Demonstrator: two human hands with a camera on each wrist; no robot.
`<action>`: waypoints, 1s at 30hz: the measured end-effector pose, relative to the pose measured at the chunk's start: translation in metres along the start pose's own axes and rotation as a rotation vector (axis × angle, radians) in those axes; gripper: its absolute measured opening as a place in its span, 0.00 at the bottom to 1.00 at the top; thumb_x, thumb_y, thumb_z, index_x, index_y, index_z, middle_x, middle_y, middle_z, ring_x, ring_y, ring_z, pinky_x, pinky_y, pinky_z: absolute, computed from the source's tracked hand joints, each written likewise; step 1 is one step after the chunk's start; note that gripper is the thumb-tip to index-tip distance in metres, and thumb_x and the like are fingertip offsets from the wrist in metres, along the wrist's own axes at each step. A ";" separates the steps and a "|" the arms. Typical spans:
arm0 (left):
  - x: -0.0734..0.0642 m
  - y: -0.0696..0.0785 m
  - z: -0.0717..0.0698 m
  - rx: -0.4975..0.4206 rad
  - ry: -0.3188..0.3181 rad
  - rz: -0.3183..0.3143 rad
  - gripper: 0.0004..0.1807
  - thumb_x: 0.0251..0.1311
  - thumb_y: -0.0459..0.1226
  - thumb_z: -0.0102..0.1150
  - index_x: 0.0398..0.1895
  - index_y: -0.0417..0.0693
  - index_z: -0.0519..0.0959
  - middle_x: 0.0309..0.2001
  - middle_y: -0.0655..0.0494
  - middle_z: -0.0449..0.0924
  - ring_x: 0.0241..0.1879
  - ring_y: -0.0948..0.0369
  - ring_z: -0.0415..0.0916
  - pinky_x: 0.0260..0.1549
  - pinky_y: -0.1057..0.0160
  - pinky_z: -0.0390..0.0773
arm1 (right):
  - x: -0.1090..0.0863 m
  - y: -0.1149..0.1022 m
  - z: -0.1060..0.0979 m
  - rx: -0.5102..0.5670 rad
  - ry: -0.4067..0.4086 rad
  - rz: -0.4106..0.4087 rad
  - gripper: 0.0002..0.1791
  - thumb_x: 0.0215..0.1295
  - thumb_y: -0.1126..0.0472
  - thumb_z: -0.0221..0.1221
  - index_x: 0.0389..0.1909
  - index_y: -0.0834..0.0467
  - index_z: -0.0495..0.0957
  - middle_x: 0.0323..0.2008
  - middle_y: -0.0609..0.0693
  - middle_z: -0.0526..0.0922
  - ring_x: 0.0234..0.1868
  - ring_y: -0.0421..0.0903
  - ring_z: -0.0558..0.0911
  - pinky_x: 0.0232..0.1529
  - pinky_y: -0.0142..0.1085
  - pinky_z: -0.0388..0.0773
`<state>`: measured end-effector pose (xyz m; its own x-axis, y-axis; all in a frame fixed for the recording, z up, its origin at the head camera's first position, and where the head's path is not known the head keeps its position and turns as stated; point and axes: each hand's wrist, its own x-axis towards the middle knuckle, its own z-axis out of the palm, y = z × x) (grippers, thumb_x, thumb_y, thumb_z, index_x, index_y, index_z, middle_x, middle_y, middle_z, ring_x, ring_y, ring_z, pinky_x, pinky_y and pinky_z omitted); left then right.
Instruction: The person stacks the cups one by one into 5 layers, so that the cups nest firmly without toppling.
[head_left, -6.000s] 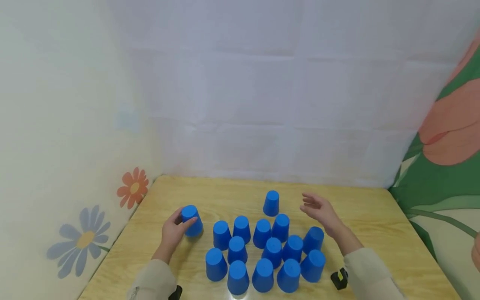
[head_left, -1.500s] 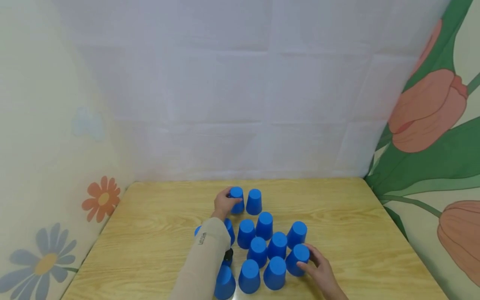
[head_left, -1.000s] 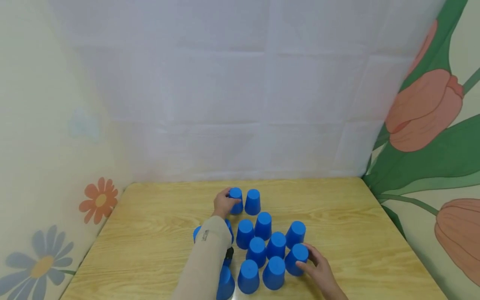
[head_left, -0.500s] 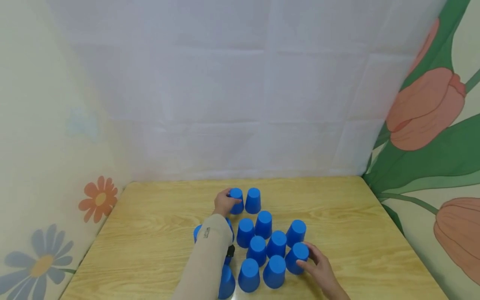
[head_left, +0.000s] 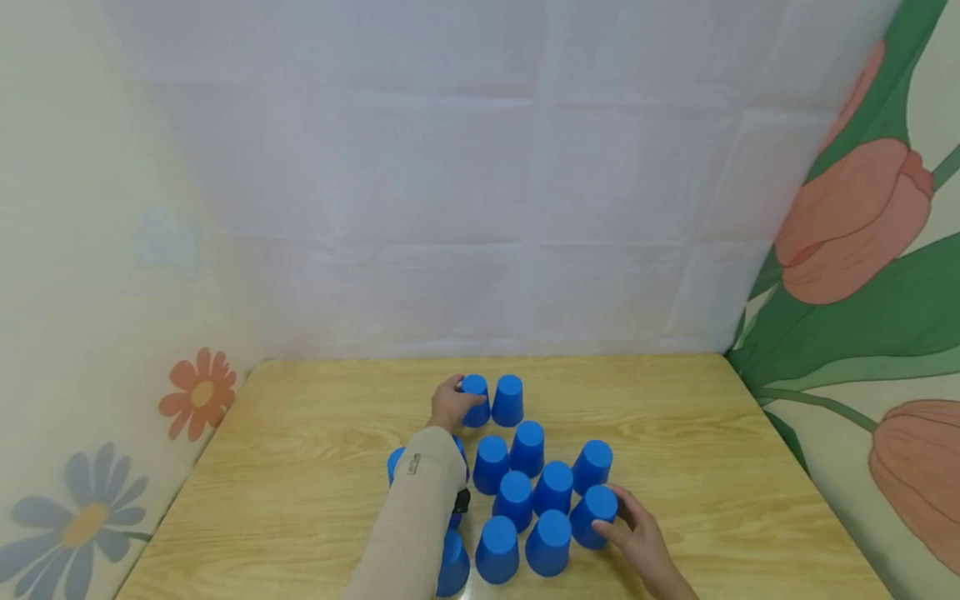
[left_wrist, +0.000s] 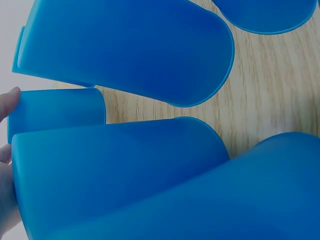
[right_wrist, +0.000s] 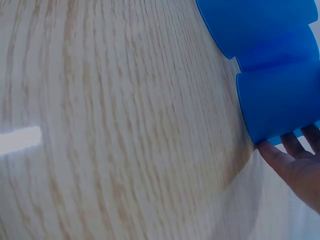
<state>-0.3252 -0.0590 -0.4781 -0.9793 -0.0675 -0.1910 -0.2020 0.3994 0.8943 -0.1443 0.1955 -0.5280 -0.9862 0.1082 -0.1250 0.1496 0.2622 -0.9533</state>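
In the head view, my left hand (head_left: 450,407) reaches to the back of the table and grips an upside-down blue plastic cup (head_left: 474,385), thumb across its near side. A second upside-down cup (head_left: 508,402) stands just right of it. At the front right, my right hand (head_left: 643,546) holds another blue cup (head_left: 592,510) by its side, thumb in front and fingers behind. That cup stands at the right end of the front row. In the left wrist view, fingertips (left_wrist: 8,104) show at a cup (left_wrist: 60,111) behind larger, nearer cups. The right wrist view shows fingers (right_wrist: 280,159) against a cup (right_wrist: 280,102).
Several more upside-down blue cups, such as this middle cup (head_left: 514,500), stand close together between my hands. My left sleeve (head_left: 412,525) covers part of the left cups. The wooden table (head_left: 300,475) meets a white cloth (head_left: 420,308) behind.
Since six seconds ago, my left hand has carried its cup from the left to beside the lone rear cup. My right hand came forward and took the front-right cup. Lately both hands stay still.
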 end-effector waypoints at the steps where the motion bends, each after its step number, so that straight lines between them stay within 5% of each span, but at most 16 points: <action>1: 0.000 0.000 -0.001 -0.007 0.000 -0.003 0.34 0.47 0.35 0.61 0.59 0.39 0.60 0.55 0.37 0.62 0.54 0.43 0.60 0.49 0.49 0.64 | 0.000 0.000 0.000 -0.003 -0.002 -0.005 0.33 0.48 0.53 0.62 0.55 0.60 0.64 0.52 0.59 0.68 0.53 0.57 0.66 0.53 0.52 0.59; 7: -0.003 0.002 -0.007 -0.029 -0.014 -0.001 0.36 0.47 0.38 0.61 0.60 0.40 0.58 0.57 0.37 0.59 0.55 0.44 0.58 0.49 0.48 0.63 | -0.003 -0.002 0.000 -0.015 -0.001 0.011 0.33 0.48 0.53 0.62 0.56 0.60 0.64 0.53 0.59 0.68 0.54 0.58 0.65 0.52 0.53 0.60; 13: -0.003 0.019 -0.016 -0.075 -0.010 0.013 0.37 0.47 0.39 0.61 0.61 0.40 0.56 0.58 0.38 0.57 0.56 0.45 0.56 0.51 0.49 0.61 | -0.004 -0.005 0.001 -0.011 0.009 0.035 0.34 0.47 0.52 0.63 0.55 0.59 0.64 0.53 0.59 0.67 0.54 0.58 0.65 0.52 0.53 0.60; 23: -0.003 0.053 -0.037 -0.145 -0.026 0.184 0.38 0.47 0.40 0.62 0.62 0.44 0.57 0.60 0.42 0.57 0.57 0.47 0.56 0.51 0.50 0.61 | -0.004 -0.011 0.002 -0.024 0.014 0.062 0.33 0.48 0.54 0.62 0.56 0.59 0.64 0.53 0.60 0.67 0.54 0.59 0.64 0.51 0.52 0.62; 30: -0.006 0.059 -0.050 -0.143 -0.024 0.247 0.39 0.46 0.45 0.62 0.62 0.45 0.58 0.59 0.44 0.58 0.58 0.47 0.54 0.51 0.51 0.61 | -0.004 -0.012 0.003 -0.037 0.021 0.063 0.34 0.48 0.54 0.63 0.56 0.60 0.64 0.53 0.62 0.67 0.53 0.60 0.65 0.49 0.53 0.63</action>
<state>-0.3321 -0.0809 -0.4044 -0.9988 0.0379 0.0316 0.0407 0.2682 0.9625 -0.1421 0.1894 -0.5169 -0.9731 0.1454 -0.1787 0.2146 0.2898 -0.9327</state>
